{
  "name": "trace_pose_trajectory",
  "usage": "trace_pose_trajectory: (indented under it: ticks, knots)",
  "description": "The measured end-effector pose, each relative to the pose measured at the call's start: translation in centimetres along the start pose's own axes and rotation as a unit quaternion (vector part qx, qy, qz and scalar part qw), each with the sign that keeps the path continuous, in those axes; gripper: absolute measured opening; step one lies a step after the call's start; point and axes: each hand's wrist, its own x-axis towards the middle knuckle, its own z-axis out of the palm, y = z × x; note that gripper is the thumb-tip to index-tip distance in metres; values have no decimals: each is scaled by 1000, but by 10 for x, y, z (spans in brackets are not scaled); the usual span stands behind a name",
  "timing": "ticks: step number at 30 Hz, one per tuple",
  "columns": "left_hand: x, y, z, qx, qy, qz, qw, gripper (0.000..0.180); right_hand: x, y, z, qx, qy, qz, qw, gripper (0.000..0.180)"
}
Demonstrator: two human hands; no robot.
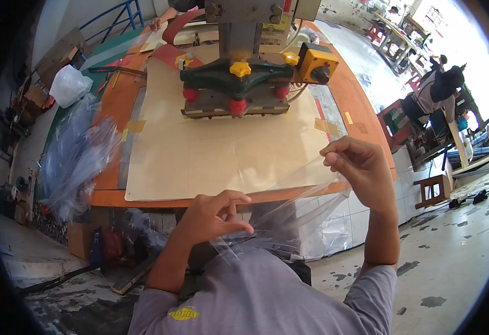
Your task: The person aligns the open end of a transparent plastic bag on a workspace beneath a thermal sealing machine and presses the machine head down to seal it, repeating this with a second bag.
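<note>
My right hand (364, 172) is raised at the right of the table's front edge, thumb and forefinger pinching the edge of a clear plastic sheet (314, 207). The sheet slants down from it to the left, creased and glossy, toward my lap. My left hand (214, 216) is near the sheet's left part, its thumb and forefinger apart with a gap between them; the other fingers curl inward. In front of me, a press head (238, 78) with yellow knobs and red collars stands over a large beige board (222, 156).
Left on the orange-edged table (108, 163) lies a heap of clear plastic (79, 151), with a white plastic bag (70, 86) behind. A yellow control box (316, 63) juts from the press's right. A co-worker's hand (156, 23) rests at the far left; another person (437, 92) sits at right.
</note>
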Motion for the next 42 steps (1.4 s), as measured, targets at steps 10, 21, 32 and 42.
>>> trace_pose_trajectory:
  ticks: [10, 21, 32, 42]
  knots:
    - [-8, -10, -46, -82, 69, -113, 988, 21, 3, 1, -15, -13, 12, -1, 1000, 21]
    - [-10, -3, -59, -91, 86, -118, 985, 22, -1, 5, -9, 32, 52, -22, 998, 22]
    - [-20, 21, -94, -187, 151, -62, 969, 43, -52, -5, 11, -15, 186, -34, 982, 10]
    - [3, 17, -97, -191, 112, -115, 968, 39, -24, 60, 5, 10, 152, 39, 988, 20]
